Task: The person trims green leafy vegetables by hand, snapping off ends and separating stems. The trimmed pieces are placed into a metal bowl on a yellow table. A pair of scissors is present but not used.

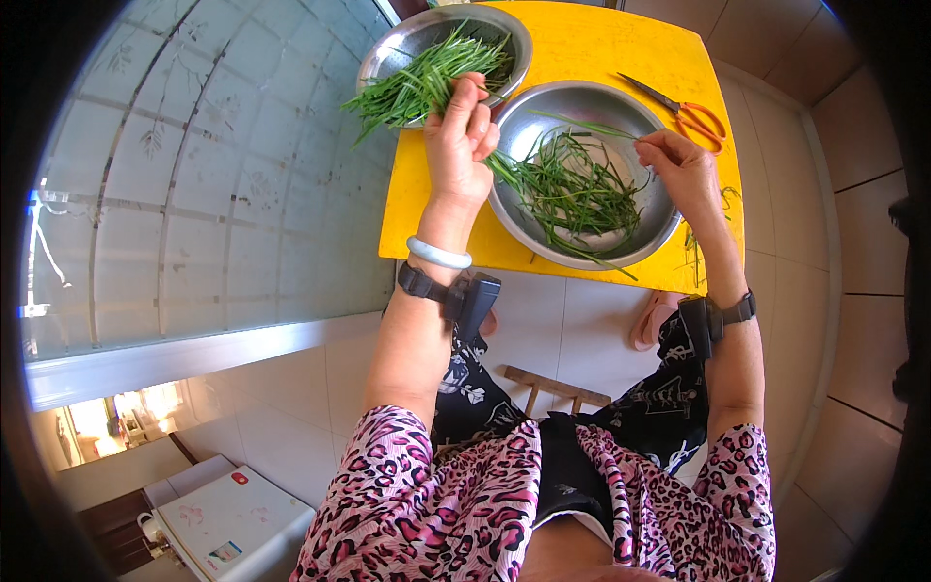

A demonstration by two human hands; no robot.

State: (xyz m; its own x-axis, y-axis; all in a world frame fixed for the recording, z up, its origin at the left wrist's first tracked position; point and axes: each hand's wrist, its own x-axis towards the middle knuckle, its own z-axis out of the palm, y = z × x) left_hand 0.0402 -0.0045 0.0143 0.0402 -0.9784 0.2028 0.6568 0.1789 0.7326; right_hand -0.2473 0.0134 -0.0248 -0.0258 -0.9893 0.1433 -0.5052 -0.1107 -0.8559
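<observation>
A bunch of green, leek-like leaves (429, 80) is gripped in my left hand (462, 142), over the near rim of a perforated metal colander (520, 44). Its other ends stick out below my fist, over the left side of a steel bowl (509, 120). Loose green leaves (582, 189) lie tangled in that bowl. At the bowl's right rim, my right hand (680, 164) pinches a thin green leaf (582, 124) between thumb and fingers; the leaf stretches left over the bowl.
Scissors with orange handles (702, 124) lie on the yellow table (611, 36), right of the bowl. Leaf scraps (692, 251) lie by the table's right edge. A frosted glass panel (218, 182) stands at the left. Below the table's near edge is a wooden stool (556, 385).
</observation>
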